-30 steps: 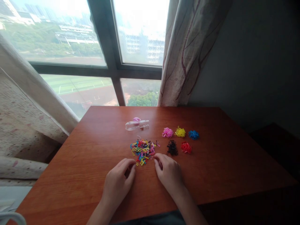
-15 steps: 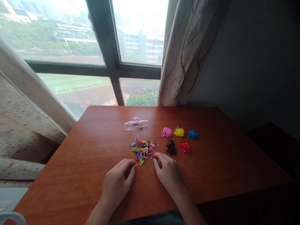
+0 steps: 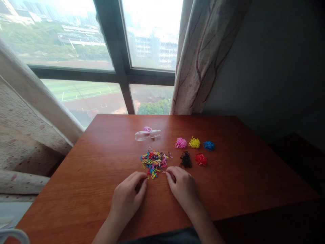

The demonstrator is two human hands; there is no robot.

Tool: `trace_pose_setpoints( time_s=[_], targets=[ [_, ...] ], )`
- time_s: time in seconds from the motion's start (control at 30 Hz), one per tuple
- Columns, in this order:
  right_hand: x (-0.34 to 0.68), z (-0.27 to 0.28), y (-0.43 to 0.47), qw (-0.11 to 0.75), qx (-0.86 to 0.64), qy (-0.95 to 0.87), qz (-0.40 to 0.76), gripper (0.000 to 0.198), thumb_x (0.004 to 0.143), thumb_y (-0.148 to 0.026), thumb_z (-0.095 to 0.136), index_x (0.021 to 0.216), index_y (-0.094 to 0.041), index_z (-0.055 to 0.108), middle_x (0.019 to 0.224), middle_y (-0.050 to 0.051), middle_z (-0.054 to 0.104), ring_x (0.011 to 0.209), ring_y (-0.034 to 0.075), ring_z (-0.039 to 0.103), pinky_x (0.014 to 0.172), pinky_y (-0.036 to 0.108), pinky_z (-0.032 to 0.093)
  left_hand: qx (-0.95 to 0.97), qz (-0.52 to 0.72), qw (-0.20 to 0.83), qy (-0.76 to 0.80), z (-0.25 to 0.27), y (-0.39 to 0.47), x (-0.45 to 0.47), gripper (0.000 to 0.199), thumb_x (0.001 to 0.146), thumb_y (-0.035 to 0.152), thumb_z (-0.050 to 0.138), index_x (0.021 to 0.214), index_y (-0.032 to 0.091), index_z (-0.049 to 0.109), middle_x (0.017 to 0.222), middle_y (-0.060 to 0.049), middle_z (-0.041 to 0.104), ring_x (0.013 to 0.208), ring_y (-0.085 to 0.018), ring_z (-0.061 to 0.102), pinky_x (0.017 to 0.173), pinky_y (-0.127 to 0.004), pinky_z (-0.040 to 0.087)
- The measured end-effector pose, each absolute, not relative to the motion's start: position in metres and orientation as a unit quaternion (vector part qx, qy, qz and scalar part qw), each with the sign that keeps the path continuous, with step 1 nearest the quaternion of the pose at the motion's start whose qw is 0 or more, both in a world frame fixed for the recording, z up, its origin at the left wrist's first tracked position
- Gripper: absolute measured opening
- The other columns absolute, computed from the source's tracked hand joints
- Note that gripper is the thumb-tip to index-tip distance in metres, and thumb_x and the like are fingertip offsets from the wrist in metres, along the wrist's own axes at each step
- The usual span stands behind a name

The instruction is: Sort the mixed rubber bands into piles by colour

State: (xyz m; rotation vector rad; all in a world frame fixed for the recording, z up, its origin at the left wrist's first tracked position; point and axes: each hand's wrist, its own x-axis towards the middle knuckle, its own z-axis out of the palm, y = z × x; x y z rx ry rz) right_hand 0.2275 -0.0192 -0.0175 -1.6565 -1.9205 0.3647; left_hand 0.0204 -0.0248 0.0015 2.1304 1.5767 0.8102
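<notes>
A loose pile of mixed-colour plastic stitch markers (image 3: 155, 160), shaped like small safety pins, lies on the brown table in front of me. At its near left edge is my left hand (image 3: 130, 193), thumb and forefinger pinched on a yellow stitch marker (image 3: 148, 177). My right hand (image 3: 182, 184) is closed at the near right edge, its fingertips on a pink stitch marker (image 3: 163, 171). Single-colour heaps sit to the right: a pink heap (image 3: 181, 143), a yellow heap (image 3: 194, 142), a blue heap (image 3: 209, 145), a black heap (image 3: 186, 159) and a red heap (image 3: 201, 159).
Behind the pile, a clear bottle-like container (image 3: 142, 136) lies on its side with a pink piece (image 3: 147, 129) against it. The wooden table (image 3: 83, 179) reaches to a window with curtains (image 3: 193, 67). A white curved object (image 3: 15, 234) shows at the lower left.
</notes>
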Motion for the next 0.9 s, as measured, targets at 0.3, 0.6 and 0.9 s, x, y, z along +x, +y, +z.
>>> trace_pose_setpoints(
  time_s=[0.3,0.6,0.9],
  targets=[
    [0.231,-0.017,-0.029,0.322,-0.61,-0.709,0.145,0.018,0.091,-0.018,0.052,0.079,-0.022,0.064,0.071,0.0,0.066,0.064,0.015,0.061,0.061,0.023,0.038,0.76,0.28,0.186,0.555,-0.001,-0.024,0.018,0.015,0.09,0.027,0.05,0.088,0.023,0.064,0.081,0.0,0.069,0.069,-0.015,0.065,0.063,-0.024,0.049],
    [0.317,-0.018,-0.021,0.424,-0.719,-0.539,0.112,0.029,0.088,-0.044,0.057,0.085,-0.019,0.07,0.069,0.004,0.069,0.059,0.018,0.062,0.056,0.025,0.047,0.765,0.262,0.186,0.558,-0.004,-0.025,0.017,0.015,0.092,0.028,0.049,0.091,0.023,0.064,0.084,0.0,0.069,0.073,-0.016,0.066,0.064,-0.025,0.048],
    [0.347,-0.024,-0.01,0.413,-0.762,-0.49,0.096,0.039,0.084,-0.054,0.057,0.086,-0.018,0.072,0.07,0.005,0.071,0.062,0.02,0.064,0.057,0.027,0.047,0.766,0.268,0.186,0.555,-0.004,-0.026,0.018,0.015,0.092,0.026,0.048,0.092,0.024,0.063,0.085,0.0,0.07,0.074,-0.016,0.066,0.065,-0.025,0.048]
  ],
)
